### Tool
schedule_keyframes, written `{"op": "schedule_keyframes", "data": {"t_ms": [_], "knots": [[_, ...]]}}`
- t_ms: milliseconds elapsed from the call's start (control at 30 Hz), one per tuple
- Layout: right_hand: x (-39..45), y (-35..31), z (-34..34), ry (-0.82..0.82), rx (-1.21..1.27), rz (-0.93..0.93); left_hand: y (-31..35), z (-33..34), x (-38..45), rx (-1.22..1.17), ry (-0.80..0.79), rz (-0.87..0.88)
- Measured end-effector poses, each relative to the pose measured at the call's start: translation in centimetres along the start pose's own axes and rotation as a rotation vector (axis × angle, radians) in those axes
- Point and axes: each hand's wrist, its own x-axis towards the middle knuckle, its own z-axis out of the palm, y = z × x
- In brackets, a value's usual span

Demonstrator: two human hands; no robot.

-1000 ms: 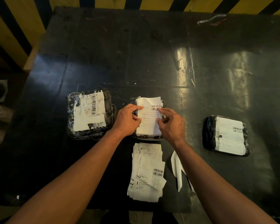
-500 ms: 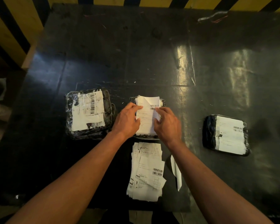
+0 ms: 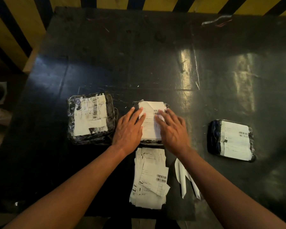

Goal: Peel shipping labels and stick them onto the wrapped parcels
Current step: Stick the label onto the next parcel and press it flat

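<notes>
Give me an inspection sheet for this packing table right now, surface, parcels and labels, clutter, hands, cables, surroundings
Surface: dark glossy table, scuffed, with light glare at the right.
Job's things: middle parcel with its label under both hands, top left corner folded over; left parcel and right parcel already labelled; label stack at the near edge.
Clutter: white backing strips beside the stack.
Grippers: left hand and right hand lie flat, fingers straight, pressing the label down.
Cables: thin wires at the far right edge.
Surroundings: yellow and black striped wall behind the table.
</notes>
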Motion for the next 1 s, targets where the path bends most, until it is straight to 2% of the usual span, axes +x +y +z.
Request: {"op": "schedule_keyframes", "data": {"t_ms": [200,333,600,800,1000], "knots": [[1.8,0.5,-0.3,-0.266,-0.042,-0.073,-0.4,0.3,0.0,0.006,-0.181,-0.006],[5.0,0.0,-1.1,-0.352,-0.052,-0.127,-0.3,0.6,0.0,-0.001,-0.212,0.003],[5.0,2.5,-1.2,-0.367,0.001,0.076,-0.1,0.7,0.0,-0.062,-0.205,-0.047],[2.9,-0.1,-1.1,-0.310,-0.076,-0.098,0.0,0.8,0.0,-0.073,-0.222,-0.061],[-0.5,3.0,-1.7,-0.306,-0.133,0.031,0.0,1.0,-0.1,-0.093,-0.230,-0.083]]}}
